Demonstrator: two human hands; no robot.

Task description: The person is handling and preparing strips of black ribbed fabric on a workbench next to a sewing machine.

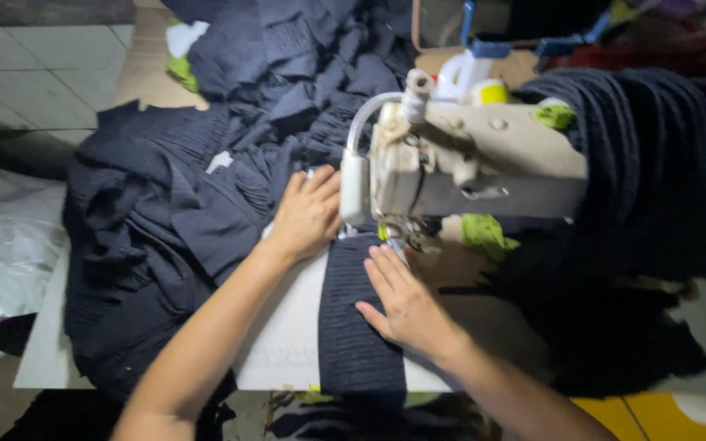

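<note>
A strip of dark ribbed fabric [351, 327] runs from the table's near edge up under the head of a beige sewing machine [467, 159]. My right hand [402, 298] lies flat on the strip's right side, fingers pointing toward the needle area. My left hand [308, 214] rests palm-down on dark fabric just left of the machine head, fingers slightly spread. A small lamp [354, 186] on a bent hose lights the spot between both hands.
A large heap of dark garments [206, 163] covers the left and back of the white table [288, 335]. More dark knit [655, 163] drapes over the machine's right side. Green scraps [484, 233] lie near the machine. Clear plastic sheeting [2, 237] lies on the floor at left.
</note>
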